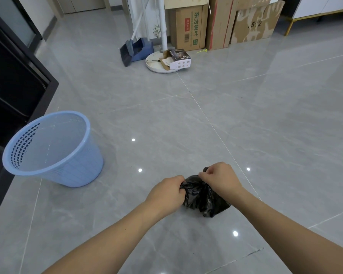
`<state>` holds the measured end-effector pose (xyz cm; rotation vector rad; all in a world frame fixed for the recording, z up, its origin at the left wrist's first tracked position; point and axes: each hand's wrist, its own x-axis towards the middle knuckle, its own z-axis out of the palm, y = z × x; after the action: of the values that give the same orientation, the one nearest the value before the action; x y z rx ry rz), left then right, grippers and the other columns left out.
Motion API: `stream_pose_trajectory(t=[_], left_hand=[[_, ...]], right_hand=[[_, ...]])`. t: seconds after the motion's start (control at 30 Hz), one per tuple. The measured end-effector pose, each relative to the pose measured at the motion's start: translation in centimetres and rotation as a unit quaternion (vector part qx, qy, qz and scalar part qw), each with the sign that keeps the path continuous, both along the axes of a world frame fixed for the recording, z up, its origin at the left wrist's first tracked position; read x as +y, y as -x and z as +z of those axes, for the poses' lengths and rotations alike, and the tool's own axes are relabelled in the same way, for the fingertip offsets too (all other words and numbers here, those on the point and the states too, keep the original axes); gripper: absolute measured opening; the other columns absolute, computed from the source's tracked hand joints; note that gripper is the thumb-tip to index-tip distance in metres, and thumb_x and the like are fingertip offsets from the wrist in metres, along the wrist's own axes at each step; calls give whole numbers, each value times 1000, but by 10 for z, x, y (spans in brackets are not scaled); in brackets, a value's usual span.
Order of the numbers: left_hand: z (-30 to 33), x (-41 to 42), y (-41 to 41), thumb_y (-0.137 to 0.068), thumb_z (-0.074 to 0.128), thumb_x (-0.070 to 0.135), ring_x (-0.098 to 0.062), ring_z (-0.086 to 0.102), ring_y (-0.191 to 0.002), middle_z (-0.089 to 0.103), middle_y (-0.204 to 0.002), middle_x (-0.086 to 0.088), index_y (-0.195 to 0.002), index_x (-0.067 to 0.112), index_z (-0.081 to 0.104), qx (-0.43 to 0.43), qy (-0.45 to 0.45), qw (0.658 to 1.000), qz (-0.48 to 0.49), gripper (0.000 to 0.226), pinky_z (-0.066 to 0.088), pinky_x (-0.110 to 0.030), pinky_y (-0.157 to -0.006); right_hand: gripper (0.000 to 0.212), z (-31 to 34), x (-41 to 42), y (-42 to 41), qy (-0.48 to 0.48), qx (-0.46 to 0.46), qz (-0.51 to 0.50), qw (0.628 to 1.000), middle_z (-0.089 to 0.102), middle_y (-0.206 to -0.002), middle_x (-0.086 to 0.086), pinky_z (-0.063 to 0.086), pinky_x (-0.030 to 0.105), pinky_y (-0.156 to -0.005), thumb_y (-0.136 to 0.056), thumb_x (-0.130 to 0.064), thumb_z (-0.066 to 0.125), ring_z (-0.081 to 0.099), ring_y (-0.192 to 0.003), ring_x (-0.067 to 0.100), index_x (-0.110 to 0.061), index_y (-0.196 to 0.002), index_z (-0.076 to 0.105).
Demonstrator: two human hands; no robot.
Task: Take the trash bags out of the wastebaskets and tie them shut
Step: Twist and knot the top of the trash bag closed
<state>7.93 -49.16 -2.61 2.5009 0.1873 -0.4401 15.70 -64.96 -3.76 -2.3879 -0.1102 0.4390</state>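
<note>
1. Near the bottom centre, on the grey tiled floor (265, 115), sits a black trash bag (203, 198).
2. Left hand (166, 191) grips the bag's gathered top; right hand (219, 177) pinches it, fingers curled.
3. Blue wastebasket (53, 149) stands left, apart, with no bag in it.

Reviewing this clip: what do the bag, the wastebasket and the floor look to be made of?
Bag: thin black plastic film, glossy, judging by its crinkles and highlights where the left hand and right hand grip it.
Wastebasket: light blue moulded plastic, probably rigid, with a slotted wall and smooth rim.
Floor: large polished grey tiles, likely ceramic or stone; grout lines and mirror-like lamp reflections show.
</note>
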Motion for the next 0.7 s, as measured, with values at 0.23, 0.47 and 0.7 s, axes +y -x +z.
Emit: stream_pose_trajectory(t=[0.23, 0.47, 0.7], left_hand=[[4, 1, 2, -92, 40, 18, -21, 53, -60, 62, -80, -6, -88, 15, 53, 18, 62, 997, 46, 14, 52, -37, -54], [8, 4, 1, -92, 40, 16, -20, 49, -61, 63, -81, -7, -86, 12, 49, 1, 42, 999, 22, 11, 41, -33, -56], [15, 3, 1, -94, 39, 12, -11, 48, -59, 54, -71, 9, -74, 35, 43, -2, 65, 998, -13, 30, 36, -24, -51]], right_hand=[[22, 8, -2, 10, -12, -8, 65, 998, 54, -85, -13, 30, 35, -97, -88, -36, 64, 33, -107, 11, -14, -82, 65], [15, 13, 1, 9, -309, 167, -105, 930, 62, -74, 9, 51, 31, -63, -81, -9, 75, 60, -67, 22, -8, -72, 62], [9, 18, -4, 3, -420, 250, -184, 853, 66, -80, 11, 50, 19, -47, -83, -6, 72, 65, -59, 16, -3, -88, 65]])
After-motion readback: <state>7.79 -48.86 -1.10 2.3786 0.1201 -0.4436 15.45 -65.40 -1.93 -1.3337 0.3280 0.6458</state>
